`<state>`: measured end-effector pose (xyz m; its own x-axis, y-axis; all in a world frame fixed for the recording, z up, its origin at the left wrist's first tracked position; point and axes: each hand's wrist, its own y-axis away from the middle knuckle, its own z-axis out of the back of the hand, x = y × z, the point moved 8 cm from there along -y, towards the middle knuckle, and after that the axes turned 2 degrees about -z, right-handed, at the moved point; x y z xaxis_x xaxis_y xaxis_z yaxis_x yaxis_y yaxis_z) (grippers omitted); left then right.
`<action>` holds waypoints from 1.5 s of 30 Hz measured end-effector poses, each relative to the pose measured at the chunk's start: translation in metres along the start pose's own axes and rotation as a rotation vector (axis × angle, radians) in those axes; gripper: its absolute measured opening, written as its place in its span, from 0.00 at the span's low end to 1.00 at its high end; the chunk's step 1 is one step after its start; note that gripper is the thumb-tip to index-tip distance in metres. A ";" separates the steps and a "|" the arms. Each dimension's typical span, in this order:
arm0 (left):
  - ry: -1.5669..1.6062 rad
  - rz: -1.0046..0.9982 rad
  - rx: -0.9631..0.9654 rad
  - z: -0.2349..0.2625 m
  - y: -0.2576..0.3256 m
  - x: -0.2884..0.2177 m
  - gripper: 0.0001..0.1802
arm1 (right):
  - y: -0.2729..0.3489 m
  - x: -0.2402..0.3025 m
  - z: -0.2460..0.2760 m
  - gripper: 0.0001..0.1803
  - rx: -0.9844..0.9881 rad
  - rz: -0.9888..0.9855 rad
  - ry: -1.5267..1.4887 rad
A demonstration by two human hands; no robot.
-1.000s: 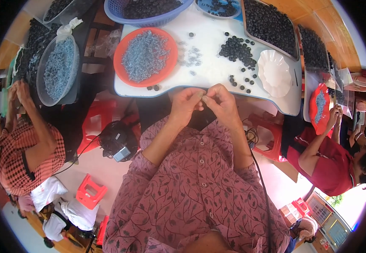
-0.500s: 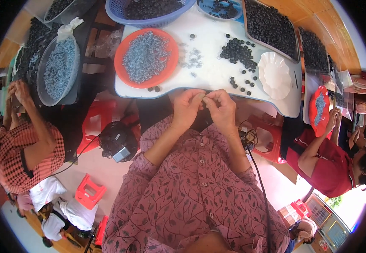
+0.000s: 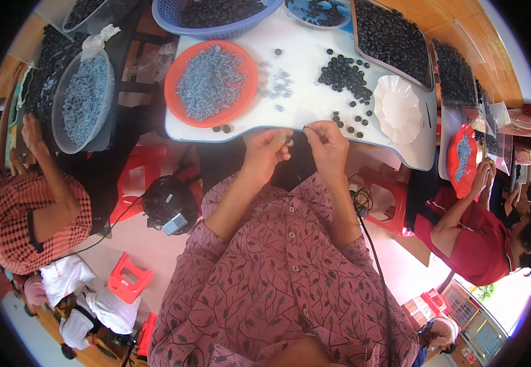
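Note:
At the table's front edge, my left hand has its thumb and fingers curled together; what they hold, if anything, is too small to make out. Just to its right, my right hand pinches a small dark piece between thumb and fingertips. The two hands are apart. An orange-red plate heaped with small clear bluish pieces lies beyond my left hand. Loose round black pieces are clustered on the white table beyond my right hand.
A white scalloped dish sits at the right, below a tray of black pieces. A blue-purple basket stands at the back. Co-workers sit on both sides, one in a checked shirt, one in red. A cable runs beside my right arm.
My hands were together with fingertips meeting; they have separated, the right moving slightly right and away from me. A small dark piece now shows at the right fingertips.

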<state>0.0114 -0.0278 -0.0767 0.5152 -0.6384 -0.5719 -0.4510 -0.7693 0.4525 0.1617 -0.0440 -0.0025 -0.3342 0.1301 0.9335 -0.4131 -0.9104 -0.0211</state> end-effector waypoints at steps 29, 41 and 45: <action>-0.048 0.024 -0.007 0.000 0.005 0.005 0.11 | -0.003 0.028 0.024 0.06 -0.226 0.319 0.387; -0.071 0.027 0.023 0.003 0.004 0.009 0.13 | -0.024 0.016 0.067 0.05 -0.288 0.220 0.513; 0.011 0.039 0.066 0.000 0.004 0.011 0.12 | -0.023 0.014 0.067 0.05 -0.264 0.177 0.525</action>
<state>0.0152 -0.0377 -0.0809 0.5041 -0.6685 -0.5469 -0.5177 -0.7407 0.4283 0.2231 -0.0471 0.0347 -0.7620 0.2226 0.6081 -0.4865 -0.8166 -0.3106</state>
